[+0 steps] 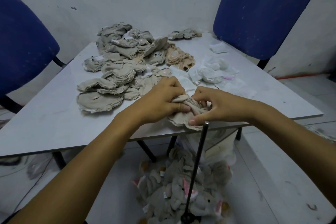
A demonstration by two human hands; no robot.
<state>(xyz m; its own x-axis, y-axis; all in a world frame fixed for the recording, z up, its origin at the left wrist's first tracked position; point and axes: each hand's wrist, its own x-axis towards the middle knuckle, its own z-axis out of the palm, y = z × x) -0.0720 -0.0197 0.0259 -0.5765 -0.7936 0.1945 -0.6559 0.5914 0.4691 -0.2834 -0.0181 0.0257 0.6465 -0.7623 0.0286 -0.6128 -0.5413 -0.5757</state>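
Both grips are clamped on one piece. Left grip has fingers curled over the top of the beige plush skin, thumb pressed along its side. Right grip pinches the bunched middle, thumb flat on the lower hem. Skin sits at the near edge of the desk, partly overhanging it, just above the tip of the black rod that stands upright from the floor. Tip is just beside the right thumb; can't tell if it touches.

Step, my read: working the skin's opening, bunching it so it can be turned right side out over the rod. Unturned skins are piled mid desk, white fabric scraps to their right. Grey plush shells, probably the finished ones, are heaped on the floor around the rod base.

Next move likely needs: find the opening, seat it over the rod tip, pull fabric down evenly with both grips. Risk: rod pokes through a seam if off-centre.
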